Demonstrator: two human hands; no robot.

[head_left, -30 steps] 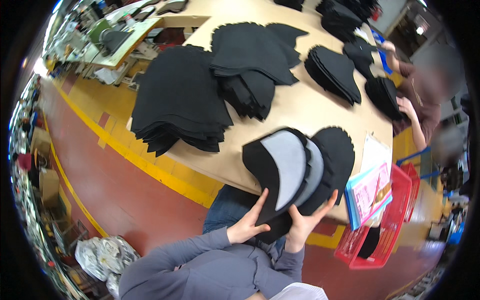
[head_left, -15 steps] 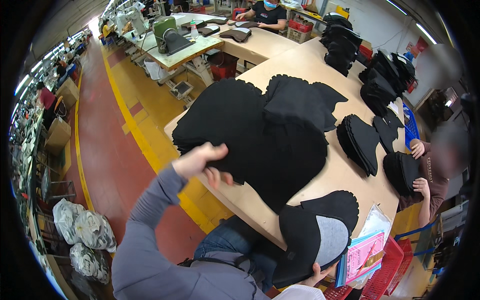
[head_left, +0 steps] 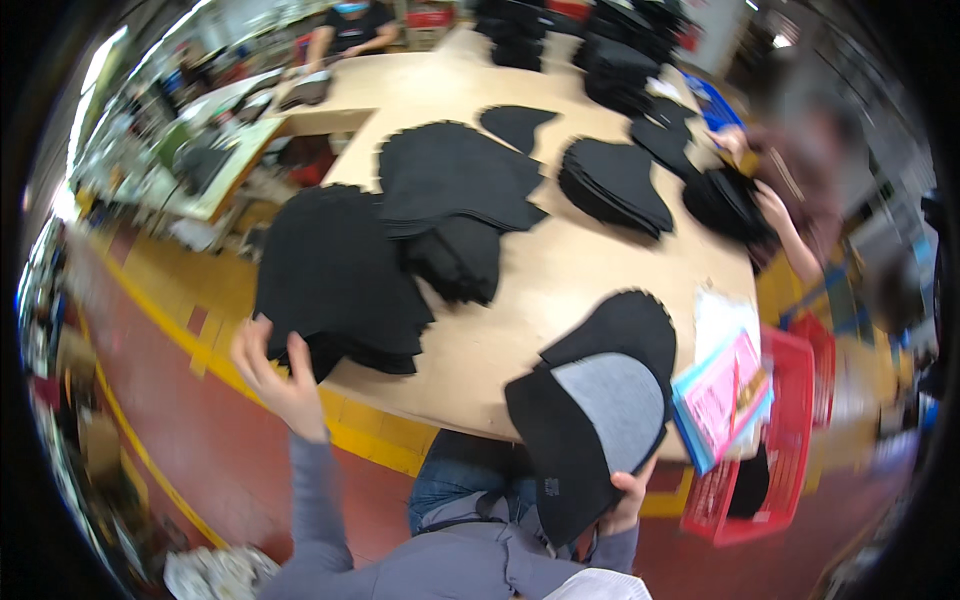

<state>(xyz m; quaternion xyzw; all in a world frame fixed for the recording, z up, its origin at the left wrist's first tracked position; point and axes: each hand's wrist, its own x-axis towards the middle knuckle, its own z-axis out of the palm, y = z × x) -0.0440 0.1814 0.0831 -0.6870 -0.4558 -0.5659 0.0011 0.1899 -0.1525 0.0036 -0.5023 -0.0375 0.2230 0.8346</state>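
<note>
Head view: the desk [head_left: 525,335] has a pale beige top and carries several lots of black cut pieces. The right-hand grip [head_left: 624,497] is closed on the lower right edge of a black panel [head_left: 560,450], thumb uppermost. The panel bears a curved light-grey patch [head_left: 615,400] and slants across the desk's near edge, toward the near right corner; its number of layers cannot be told. Its upper part overlaps a black scalloped piece [head_left: 622,322].

The left-hand grip [head_left: 275,362] is released and holds nothing, fingers spread at the near corner of a thick black stack [head_left: 335,260] by the desk's left edge; contact cannot be confirmed.

Adjoining that stack on its right, a second black stack [head_left: 450,175] stands above a black bundle [head_left: 460,258]. A lone black piece [head_left: 512,125] lies beyond, toward the far edge. Nearer the right edge is a notched pile [head_left: 618,185]. Pink and blue papers [head_left: 725,390] occupy the near right corner, just beside a red basket [head_left: 793,440] containing a black item [head_left: 750,485]. At the right edge, a co-worker [head_left: 805,185] handles a dark pile [head_left: 722,205].
</note>
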